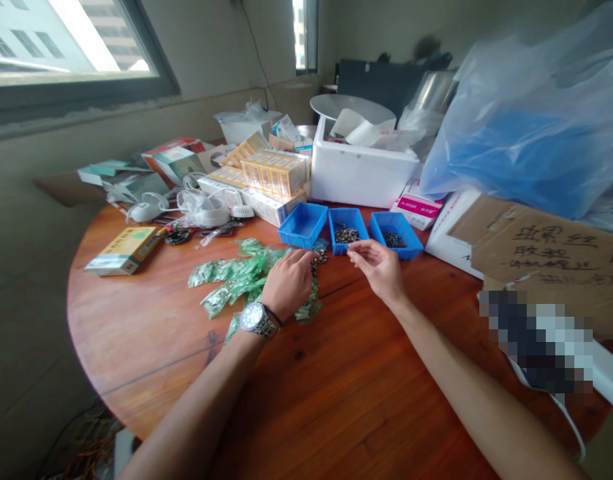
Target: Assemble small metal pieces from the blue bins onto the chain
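- Round reddish-brown wood table (336, 387), window (71, 40) up left, cluttered back edge.
- Left hand (289, 283): palm down, fingers bent, tips at a scatter of small loose parts (315, 265) on the wood. Thumb hidden behind the hand; can't tell if the grip is closed or has anything in it.
- Right hand (381, 270): fingers curled, thumb and index tips close together just in front of the middle blue bin (347, 217). Can't confirm whether a part sits between the tips; too small.
- Hands apart, loose parts between them, nearer the left.
- Green packets (231, 283) spread left of and behind the left hand, which covers some of them. Contents not readable.
- Three blue bins in a row beyond the hands. Middle one has mixed small metal pieces (346, 233); right blue bin (409, 251) has darker ones (393, 239). Left blue bin (303, 223) stands beside the middle one. Piece types unclear at this size.
- Wristwatch (256, 318) on left wrist, over the near packets.
- White foam box (361, 175) behind the bins, yellow cartons (276, 170) to its left.
- Pixelated patch (541, 347) masks something at right; cardboard box (546, 260) cut off by the frame edge.
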A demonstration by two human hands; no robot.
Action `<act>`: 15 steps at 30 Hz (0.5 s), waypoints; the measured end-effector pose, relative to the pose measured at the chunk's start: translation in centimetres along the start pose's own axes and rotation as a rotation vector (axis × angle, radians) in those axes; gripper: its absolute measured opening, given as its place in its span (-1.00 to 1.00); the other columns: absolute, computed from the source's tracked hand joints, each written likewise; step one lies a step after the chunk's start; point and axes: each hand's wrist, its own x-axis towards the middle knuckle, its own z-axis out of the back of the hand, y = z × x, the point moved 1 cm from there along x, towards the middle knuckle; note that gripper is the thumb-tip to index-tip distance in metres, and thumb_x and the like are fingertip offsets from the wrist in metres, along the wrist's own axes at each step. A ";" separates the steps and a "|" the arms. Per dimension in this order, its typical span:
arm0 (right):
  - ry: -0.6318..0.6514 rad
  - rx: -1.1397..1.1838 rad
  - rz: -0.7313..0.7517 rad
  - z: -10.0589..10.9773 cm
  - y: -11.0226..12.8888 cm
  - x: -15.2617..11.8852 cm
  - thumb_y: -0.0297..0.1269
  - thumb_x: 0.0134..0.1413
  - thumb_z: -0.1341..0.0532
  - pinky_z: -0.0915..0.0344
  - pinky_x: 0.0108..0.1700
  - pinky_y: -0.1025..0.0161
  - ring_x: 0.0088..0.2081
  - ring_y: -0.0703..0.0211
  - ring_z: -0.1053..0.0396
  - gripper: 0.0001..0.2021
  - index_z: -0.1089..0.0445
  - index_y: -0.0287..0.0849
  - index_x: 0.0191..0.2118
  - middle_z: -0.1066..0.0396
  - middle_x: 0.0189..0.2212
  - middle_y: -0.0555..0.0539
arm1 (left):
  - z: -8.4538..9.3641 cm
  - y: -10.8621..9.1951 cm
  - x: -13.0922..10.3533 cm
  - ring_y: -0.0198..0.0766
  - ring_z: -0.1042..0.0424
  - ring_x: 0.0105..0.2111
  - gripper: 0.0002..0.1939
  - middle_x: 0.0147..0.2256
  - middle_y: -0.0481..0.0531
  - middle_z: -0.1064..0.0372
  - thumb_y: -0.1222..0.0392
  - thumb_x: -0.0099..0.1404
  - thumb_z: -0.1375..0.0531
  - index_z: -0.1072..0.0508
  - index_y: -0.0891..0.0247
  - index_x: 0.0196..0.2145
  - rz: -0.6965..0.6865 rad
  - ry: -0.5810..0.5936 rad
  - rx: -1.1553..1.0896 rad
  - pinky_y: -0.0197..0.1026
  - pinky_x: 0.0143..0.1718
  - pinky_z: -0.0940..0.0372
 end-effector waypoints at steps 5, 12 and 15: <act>-0.012 -0.354 0.196 0.9 1.4 3.9 -0.22 0.23 -0.36 -0.51 -0.11 0.09 -0.18 -0.01 -0.60 -0.80 -0.58 -0.15 -0.08 -0.66 -0.18 -0.15 | 0.1 0.1 0.0 -0.03 -0.51 0.09 -0.57 0.10 0.11 -0.54 0.41 0.42 -0.04 -0.49 0.20 0.15 -0.002 0.012 -0.005 0.01 0.16 -0.43; 0.253 -0.563 0.282 -1.5 2.5 -0.3 -0.47 0.23 -0.33 -0.45 0.04 0.05 -0.09 -0.05 -0.57 -0.86 -0.57 -0.11 -0.15 -0.66 -0.16 -0.12 | 0.3 0.1 0.1 -0.03 -0.51 0.09 -0.55 0.09 0.10 -0.55 0.42 0.43 -0.02 -0.50 0.19 0.15 0.002 0.002 -0.017 0.01 0.17 -0.42; 0.395 -0.605 0.209 -2.8 1.8 -2.7 -0.51 0.14 -0.39 -0.44 -0.03 0.07 -0.15 -0.04 -0.56 -0.85 -0.55 -0.12 -0.23 -0.64 -0.23 -0.11 | 0.2 0.0 0.0 -0.03 -0.50 0.11 -0.54 0.10 0.11 -0.54 0.42 0.42 -0.02 -0.50 0.19 0.15 -0.003 0.000 -0.020 0.02 0.18 -0.41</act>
